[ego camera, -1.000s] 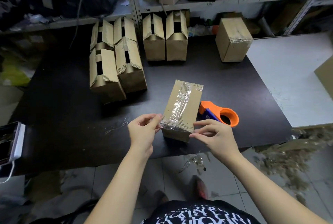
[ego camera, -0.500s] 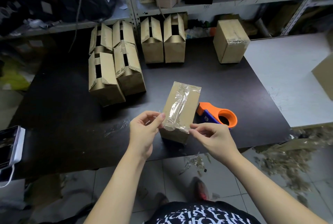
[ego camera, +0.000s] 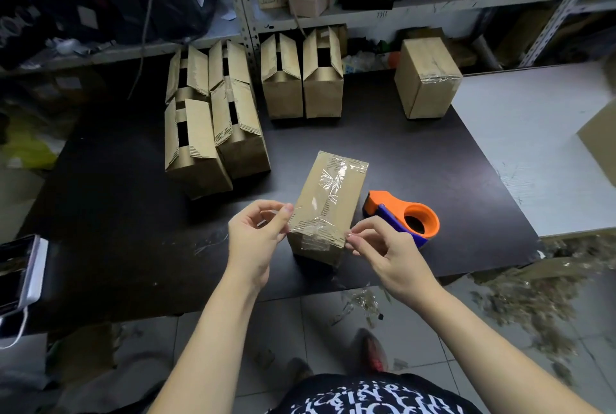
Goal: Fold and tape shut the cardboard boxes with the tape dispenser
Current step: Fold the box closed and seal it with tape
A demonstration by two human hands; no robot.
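Note:
A closed cardboard box [ego camera: 328, 203] lies on the black table [ego camera: 133, 213] in front of me, with wrinkled clear tape running along its top seam. A strip of clear tape [ego camera: 316, 230] crosses its near end. My left hand [ego camera: 256, 237] pinches that strip at the box's left edge, and my right hand [ego camera: 390, 250] pinches it at the right edge. The orange tape dispenser [ego camera: 410, 217] with a blue handle lies on the table just right of the box, behind my right hand, and nothing touches it.
Several cardboard boxes with open flaps [ego camera: 213, 133] stand at the back left and middle. One taped box [ego camera: 426, 80] stands at the back right. A phone [ego camera: 20, 270] lies at the table's left edge. A white tabletop [ego camera: 540, 133] adjoins on the right, and metal shelving stands behind.
Both hands have stayed at the near end of the box, shifting slightly outward along its edges. The tape across that end now lies flatter on the cardboard.

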